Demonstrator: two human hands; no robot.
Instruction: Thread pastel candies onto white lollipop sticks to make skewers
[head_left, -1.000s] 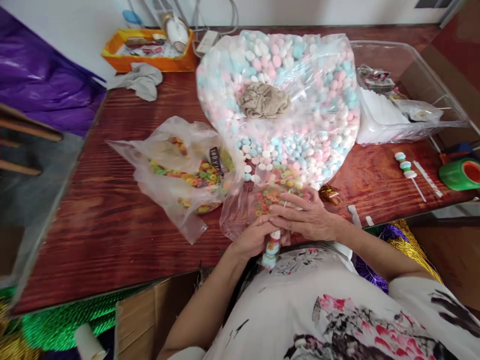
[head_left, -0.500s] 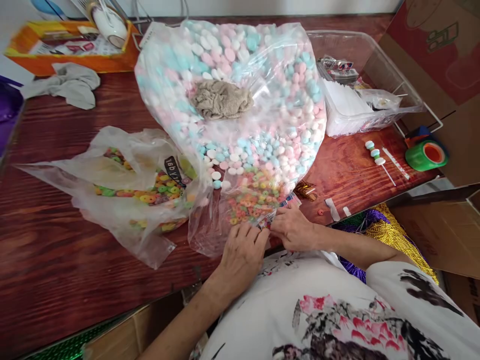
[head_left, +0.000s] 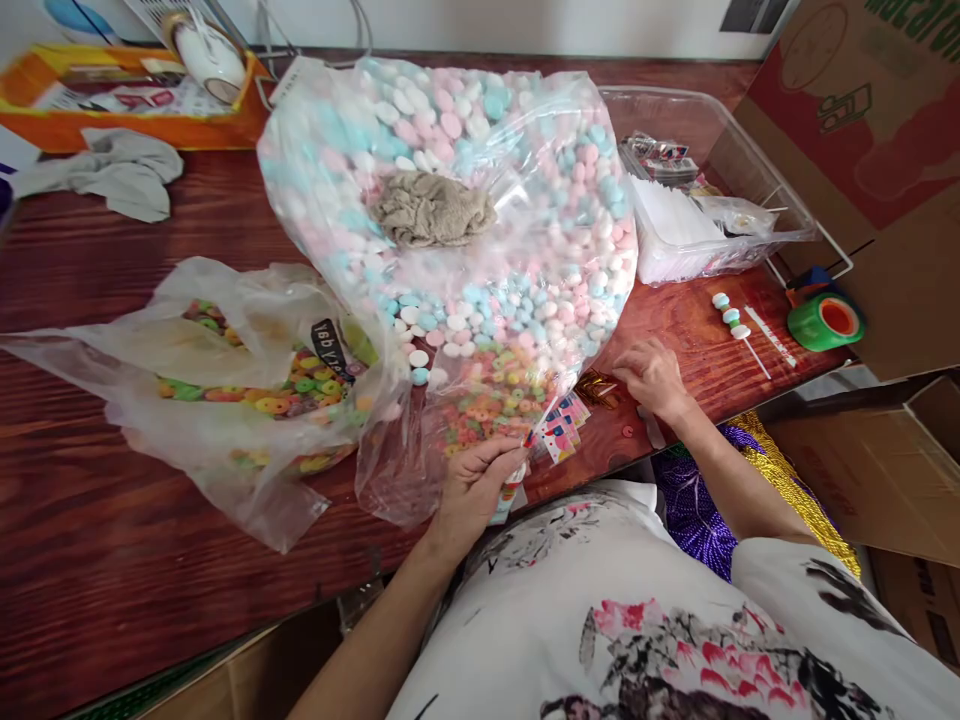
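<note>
My left hand is closed on a small printed packet at the table's front edge. A thin white stick rises from that grip. My right hand is over the table with its fingers bent together, beside a bunch of gold twist ties; whether something is pinched there is hidden. Several printed cards lie between my hands. Just beyond my left hand, a clear bag of fruity candy rings rests against a large clear bag of pastel candies.
Left lies another open bag of colourful rings. A brown cloth rests on the pastel candies. Right are a clear plastic bin, a skewer of candies and green tape. Beaded strands hang below the table edge.
My right hand has left the packet and moved right and up to the gold twist ties. My left hand still holds the packet. The printed cards are now uncovered.
</note>
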